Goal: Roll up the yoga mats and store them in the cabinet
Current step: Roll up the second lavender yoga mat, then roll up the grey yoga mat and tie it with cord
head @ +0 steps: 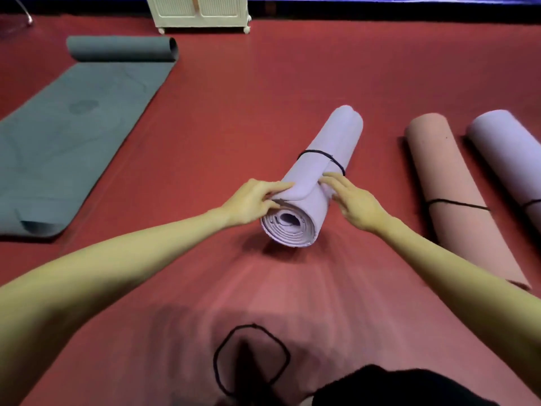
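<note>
The left hand (253, 202) holds the near end of the rolled lilac mat (314, 183) at its 9 o'clock side; its fingers curl on the outer layer, and the thumb is hidden behind the hand. The right hand (352, 200) lies at the 3 o'clock side with fingers almost straight, touching the roll just beside the loose flap; whether it presses I cannot tell. The mat lies on the red floor (234, 112) in the middle of the view, pointing toward 1 o'clock, with a black band (320, 155) around its middle. Its near end shows the spiral layers, uneven.

At 3 o'clock lie a pink rolled mat (448, 183) and a second lilac roll (503, 153), cut off by the edge. At 10 o'clock a grey-green mat (67, 136) is mostly flat. The white cabinet (199, 13) at 12 o'clock is cut off at the top. A loose black loop (251, 358) lies at 6 o'clock, blurred.
</note>
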{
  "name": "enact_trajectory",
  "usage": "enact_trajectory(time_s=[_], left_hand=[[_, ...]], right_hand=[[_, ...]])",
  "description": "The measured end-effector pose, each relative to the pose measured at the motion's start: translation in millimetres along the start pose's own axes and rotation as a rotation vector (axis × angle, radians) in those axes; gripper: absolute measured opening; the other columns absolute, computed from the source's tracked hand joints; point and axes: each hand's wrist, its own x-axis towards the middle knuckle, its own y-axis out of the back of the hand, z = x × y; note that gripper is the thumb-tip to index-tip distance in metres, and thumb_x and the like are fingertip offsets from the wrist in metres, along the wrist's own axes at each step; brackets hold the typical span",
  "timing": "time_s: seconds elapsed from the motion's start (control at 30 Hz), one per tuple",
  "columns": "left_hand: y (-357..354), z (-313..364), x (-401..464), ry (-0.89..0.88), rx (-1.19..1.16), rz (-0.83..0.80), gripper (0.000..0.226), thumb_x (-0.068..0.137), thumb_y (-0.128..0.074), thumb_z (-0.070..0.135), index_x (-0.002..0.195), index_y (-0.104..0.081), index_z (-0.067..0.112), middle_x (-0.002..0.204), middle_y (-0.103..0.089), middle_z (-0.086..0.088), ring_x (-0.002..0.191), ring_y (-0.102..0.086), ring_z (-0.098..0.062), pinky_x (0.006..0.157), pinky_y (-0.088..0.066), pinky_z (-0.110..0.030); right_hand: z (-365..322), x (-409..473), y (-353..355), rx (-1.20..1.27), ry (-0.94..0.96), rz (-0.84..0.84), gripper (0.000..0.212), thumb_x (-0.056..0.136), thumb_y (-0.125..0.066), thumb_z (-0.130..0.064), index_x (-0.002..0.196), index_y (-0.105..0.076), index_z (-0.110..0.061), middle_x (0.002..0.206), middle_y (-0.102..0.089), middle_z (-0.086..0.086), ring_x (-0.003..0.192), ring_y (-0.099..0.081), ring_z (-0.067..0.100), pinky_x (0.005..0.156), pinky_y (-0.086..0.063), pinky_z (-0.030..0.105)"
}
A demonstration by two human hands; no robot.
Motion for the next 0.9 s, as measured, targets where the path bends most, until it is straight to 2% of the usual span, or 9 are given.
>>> enact_trajectory(time_s=[0.1, 0.17, 0.23, 0.3, 0.37, 0.5, 0.63, 0.77, 0.9], left_hand=[[-41.1, -25.4, -9.8, -0.035, 0.149, -0.079, 0.063, 0.08, -0.054, -0.007, 0.141, -0.048, 0.01, 0.142, -0.051, -0.009, 0.127, -0.052, -0.027, 0.103, -0.04, -0.035], [-62.6, -40.7, -18.6, 0.009, 0.215, -0.165, 0.06, 0.085, -0.053, -0.002, 0.143, -0.042, 0.006, 0.148, -0.043, -0.014, 0.133, -0.045, -0.03, 0.107, -0.034, -0.036], [-74.3, -49.6, -26.2, 0.034, 0.219, -0.209, 0.057, 0.09, -0.057, 0.008, 0.144, -0.04, 0.005, 0.151, -0.038, -0.014, 0.137, -0.04, -0.029, 0.111, -0.03, -0.036], [-73.0, -51.0, -28.2, 0.025, 0.177, -0.201, 0.058, 0.09, -0.062, 0.012, 0.143, -0.042, 0.005, 0.15, -0.039, -0.013, 0.137, -0.04, -0.027, 0.111, -0.03, -0.032], [-60.2, -52.8, -27.5, 0.039, 0.153, -0.227, 0.057, 0.087, -0.065, 0.011, 0.14, -0.046, 0.004, 0.146, -0.046, -0.011, 0.131, -0.047, -0.025, 0.104, -0.031, -0.027], [-25.9, -71.3, -36.2, 0.168, 0.246, -0.288, 0.043, 0.088, -0.061, 0.014, 0.131, -0.057, 0.007, 0.131, -0.06, -0.01, 0.118, -0.056, -0.025, 0.096, -0.039, -0.028], [12.5, -92.7, -63.6, 0.354, 0.292, -0.246, 0.037, 0.089, -0.059, 0.012, 0.125, -0.06, 0.007, 0.122, -0.064, -0.011, 0.112, -0.06, -0.026, 0.095, -0.045, -0.032], [52.8, -114.0, -104.7, 0.517, 0.326, -0.159, 0.029, 0.089, -0.058, 0.012, 0.118, -0.064, 0.008, 0.113, -0.068, -0.009, 0.106, -0.063, -0.025, 0.094, -0.048, -0.034], [93.7, -133.0, -150.0, 0.664, 0.446, -0.207, 0.025, 0.088, -0.056, 0.013, 0.109, -0.068, 0.01, 0.108, -0.07, -0.008, 0.102, -0.064, -0.026, 0.088, -0.05, -0.033]], right_hand=[[-2.2, -1.5, -18.8, 0.045, -0.061, -0.173, 0.052, 0.08, -0.04, 0.009, 0.126, -0.056, -0.011, 0.133, -0.052, 0.009, 0.111, -0.058, 0.034, 0.085, -0.05, 0.047], [-4.2, -0.2, -27.9, 0.03, -0.118, -0.306, 0.05, 0.081, -0.041, 0.01, 0.126, -0.057, -0.004, 0.13, -0.055, 0.017, 0.119, -0.053, 0.034, 0.098, -0.042, 0.043], [-11.8, 5.2, -36.8, -0.003, -0.193, -0.396, 0.042, 0.086, -0.044, 0.005, 0.125, -0.056, 0.001, 0.126, -0.056, 0.022, 0.12, -0.051, 0.035, 0.099, -0.039, 0.041], [-22.4, 14.2, -43.6, -0.06, -0.271, -0.372, 0.033, 0.089, -0.047, -0.003, 0.121, -0.055, 0.003, 0.119, -0.054, 0.023, 0.112, -0.053, 0.037, 0.09, -0.043, 0.041], [-35.4, 25.0, -48.3, -0.112, -0.355, -0.282, 0.03, 0.091, -0.047, -0.007, 0.117, -0.053, 0.005, 0.117, -0.051, 0.025, 0.106, -0.054, 0.04, 0.084, -0.044, 0.043], [-58.8, 51.2, -66.3, -0.069, -0.42, -0.055, 0.03, 0.089, -0.046, -0.007, 0.115, -0.052, 0.008, 0.118, -0.049, 0.029, 0.108, -0.051, 0.044, 0.086, -0.043, 0.048], [-96.4, 77.7, -87.7, 0.075, -0.333, -0.014, 0.032, 0.089, -0.05, -0.009, 0.118, -0.052, 0.005, 0.121, -0.048, 0.027, 0.113, -0.046, 0.042, 0.092, -0.04, 0.046], [-153.1, 105.4, -113.3, 0.139, -0.152, -0.178, 0.035, 0.088, -0.055, -0.011, 0.12, -0.051, 0.002, 0.123, -0.046, 0.024, 0.117, -0.044, 0.042, 0.098, -0.039, 0.045], [-213.5, 125.5, -134.9, 0.203, 0.021, -0.335, 0.039, 0.09, -0.057, -0.016, 0.124, -0.049, -0.001, 0.127, -0.043, 0.022, 0.122, -0.042, 0.041, 0.102, -0.04, 0.046]])
